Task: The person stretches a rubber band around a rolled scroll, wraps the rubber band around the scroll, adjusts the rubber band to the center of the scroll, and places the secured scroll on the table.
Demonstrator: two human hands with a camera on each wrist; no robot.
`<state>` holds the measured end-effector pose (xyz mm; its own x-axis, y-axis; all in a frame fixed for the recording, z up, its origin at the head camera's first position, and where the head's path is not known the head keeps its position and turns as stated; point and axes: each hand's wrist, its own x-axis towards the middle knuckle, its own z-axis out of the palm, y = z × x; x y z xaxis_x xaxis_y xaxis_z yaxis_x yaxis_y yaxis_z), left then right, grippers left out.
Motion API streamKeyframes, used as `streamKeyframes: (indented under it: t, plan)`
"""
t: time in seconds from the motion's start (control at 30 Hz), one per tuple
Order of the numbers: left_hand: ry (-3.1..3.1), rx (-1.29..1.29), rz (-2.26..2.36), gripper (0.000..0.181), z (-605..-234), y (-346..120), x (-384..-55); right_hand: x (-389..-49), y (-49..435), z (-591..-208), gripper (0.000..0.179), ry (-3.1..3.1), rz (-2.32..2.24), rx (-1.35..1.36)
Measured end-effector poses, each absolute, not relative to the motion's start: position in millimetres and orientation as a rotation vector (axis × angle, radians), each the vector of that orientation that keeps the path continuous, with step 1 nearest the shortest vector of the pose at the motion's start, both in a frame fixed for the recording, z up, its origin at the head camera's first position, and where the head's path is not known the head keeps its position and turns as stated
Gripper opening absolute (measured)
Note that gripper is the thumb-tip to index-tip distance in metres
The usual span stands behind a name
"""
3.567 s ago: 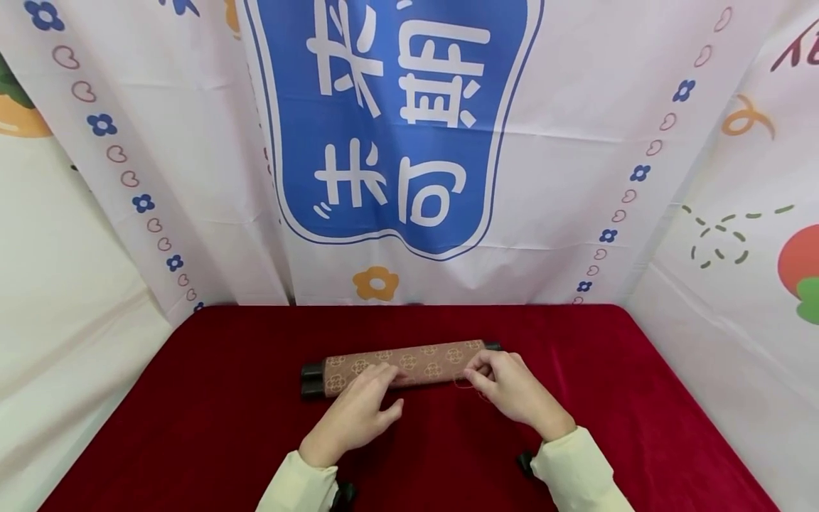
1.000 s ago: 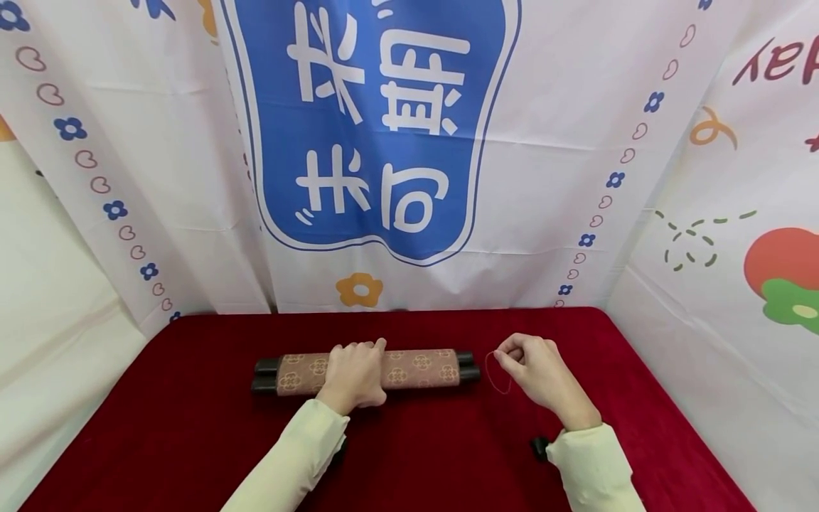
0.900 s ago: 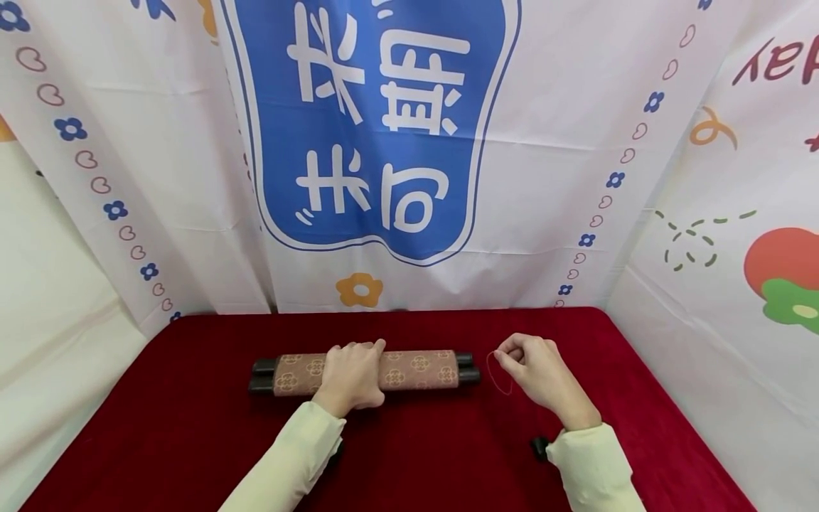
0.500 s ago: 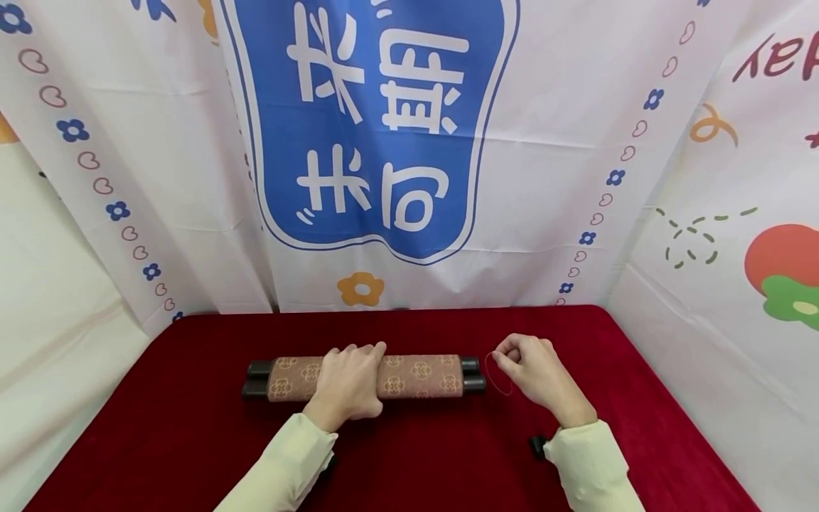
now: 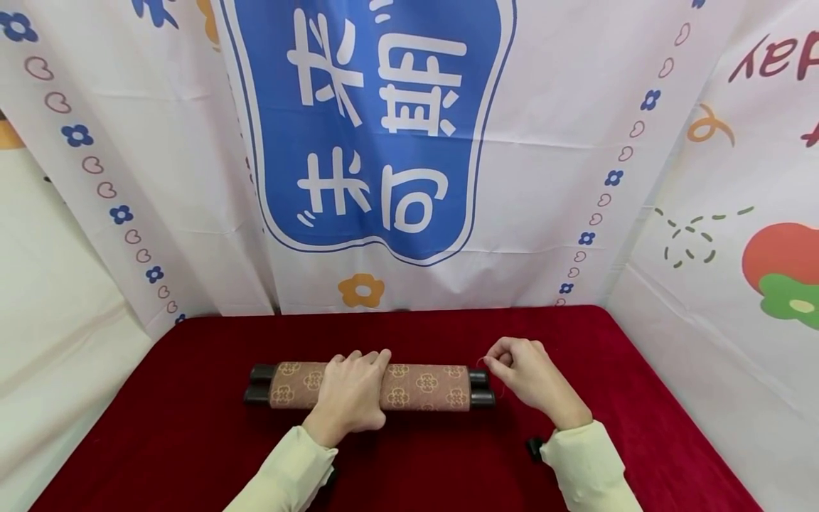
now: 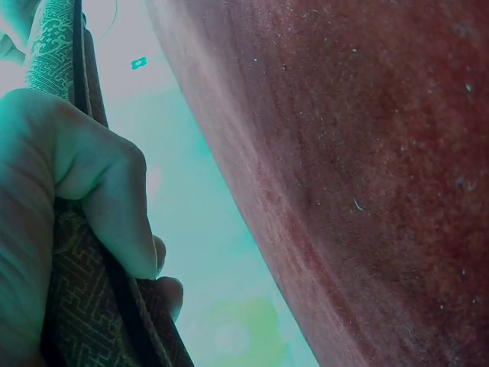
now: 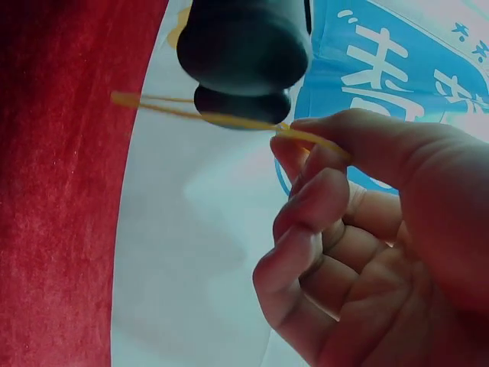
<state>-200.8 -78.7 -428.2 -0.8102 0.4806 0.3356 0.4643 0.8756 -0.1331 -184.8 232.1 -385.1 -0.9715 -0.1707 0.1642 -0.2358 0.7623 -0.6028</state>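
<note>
Lower left of head frame: left knobs (image 5: 258, 393), black, paired, poking out of brown patterned scroll (image 5: 425, 387). Scroll roughly level across lower centre, above red table (image 5: 409, 469) in view; cannot tell if resting on cloth or lifted slightly clear. Left hand (image 5: 350, 390) over scroll's middle, a bit left of frame centre – clamped on it, fingers curled round the edge in left wrist view. Risk there: rolls skewed by an off-centre squeeze, or shifting apart under too loose a hold.

Further right, just past lower centre: right knobs (image 5: 482, 398), also paired, fingertips close by, contact unclear. Alongside, band (image 7: 124, 99) – thin loop, yellowish in right wrist view, crossing in front of the lower knob there. Cannot tell if hooked round or only overlapping in line of sight. Right hand (image 5: 527, 373) at lower right of head frame, thumb and forefinger pinched together on one end of the band, other fingers curled. Likely trouble: band catching on just one knob, springing away from a slack pinch, snapping from overstretch. Also possible: scroll dragged sideways by a hard pull.
</note>
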Motion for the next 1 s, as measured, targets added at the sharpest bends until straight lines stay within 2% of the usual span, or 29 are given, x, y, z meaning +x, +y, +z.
streamKeyframes:
  t: [0.4, 0.63, 1.0]
  plan:
    - [-2.707, -0.645, 0.056, 0.062, -428, -78, -198, -181, 224, -382, 0.005, -2.860, 1.021, 0.343]
    - [-2.704, -0.589, 0.023, 0.052, -425, -77, -197, -178, 220, -380, 0.006, -2.848, 1.030, 0.354]
    - [-2.689, -0.533, -0.003, 0.054, -419, -77, -195, -174, 214, -378, 0.007, -2.836, 1.024, 0.355]
